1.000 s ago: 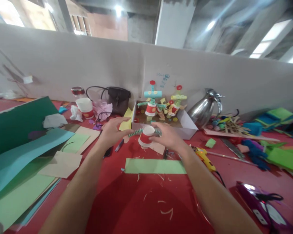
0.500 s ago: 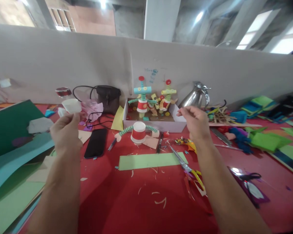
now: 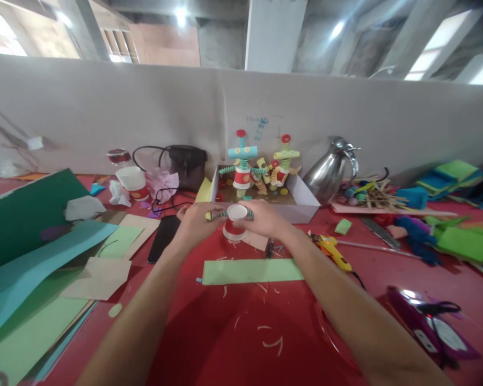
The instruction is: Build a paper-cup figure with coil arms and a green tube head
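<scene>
On the red table [image 3: 209, 332], left hand [image 3: 198, 221] and right hand [image 3: 264, 219], grip unclear, flank the cup [image 3: 233, 231], springy arms [image 3: 219, 215] done but headless, I'd judge, unlike the blue-headed figure [image 3: 242, 176].

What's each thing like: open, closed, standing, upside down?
Red-and-white paper cup with green coiled arms: upside down, between left hand and right hand.
Pale cardboard box: open on top.
Blue-headed paper figure: standing upright.
Flat black phone: lying down, screen dark.
Long pale-green paper strip: lying flat.
Dark leathery bag: flap down.
Yellow plastic glue gun: lying down.
Silver metal jug: standing.
</scene>
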A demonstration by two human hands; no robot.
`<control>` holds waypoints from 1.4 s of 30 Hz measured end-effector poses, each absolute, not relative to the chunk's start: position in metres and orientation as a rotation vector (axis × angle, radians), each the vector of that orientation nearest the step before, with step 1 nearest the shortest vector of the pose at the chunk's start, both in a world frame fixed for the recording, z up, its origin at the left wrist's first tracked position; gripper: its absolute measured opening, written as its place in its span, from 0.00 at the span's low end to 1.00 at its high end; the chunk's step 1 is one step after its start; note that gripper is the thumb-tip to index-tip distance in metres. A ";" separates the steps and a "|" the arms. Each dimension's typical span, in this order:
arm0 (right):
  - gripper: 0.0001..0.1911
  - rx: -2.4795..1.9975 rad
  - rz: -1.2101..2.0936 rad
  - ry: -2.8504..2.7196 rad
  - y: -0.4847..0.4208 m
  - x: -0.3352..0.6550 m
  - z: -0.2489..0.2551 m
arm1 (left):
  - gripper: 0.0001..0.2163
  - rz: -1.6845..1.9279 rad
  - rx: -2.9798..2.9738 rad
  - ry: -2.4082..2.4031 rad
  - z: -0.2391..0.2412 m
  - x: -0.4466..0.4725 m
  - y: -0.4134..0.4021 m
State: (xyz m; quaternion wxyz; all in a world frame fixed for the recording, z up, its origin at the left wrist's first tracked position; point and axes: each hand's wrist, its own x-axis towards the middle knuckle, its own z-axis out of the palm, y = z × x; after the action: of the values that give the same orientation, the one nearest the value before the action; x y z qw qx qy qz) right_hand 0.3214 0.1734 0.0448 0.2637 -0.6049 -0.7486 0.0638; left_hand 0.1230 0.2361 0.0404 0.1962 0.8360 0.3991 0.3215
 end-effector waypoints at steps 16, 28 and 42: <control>0.13 -1.629 0.288 -1.912 0.174 0.318 0.043 | 0.10 0.982 2.164 1.061 0.033 0.130 0.245; 0.11 -1.525 0.031 -1.338 0.123 0.362 0.068 | 0.04 2.045 1.162 1.111 0.067 0.045 0.257; 0.17 -1.636 0.324 -1.389 0.109 0.377 0.022 | 0.20 1.083 2.575 1.051 0.051 0.128 0.193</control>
State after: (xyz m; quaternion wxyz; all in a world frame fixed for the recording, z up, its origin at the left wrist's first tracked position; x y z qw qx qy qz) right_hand 0.3766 0.1085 0.0218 0.4668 -0.6665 -0.5660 0.1319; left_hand 0.1279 0.1926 0.0511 0.0784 0.8601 0.3510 0.3618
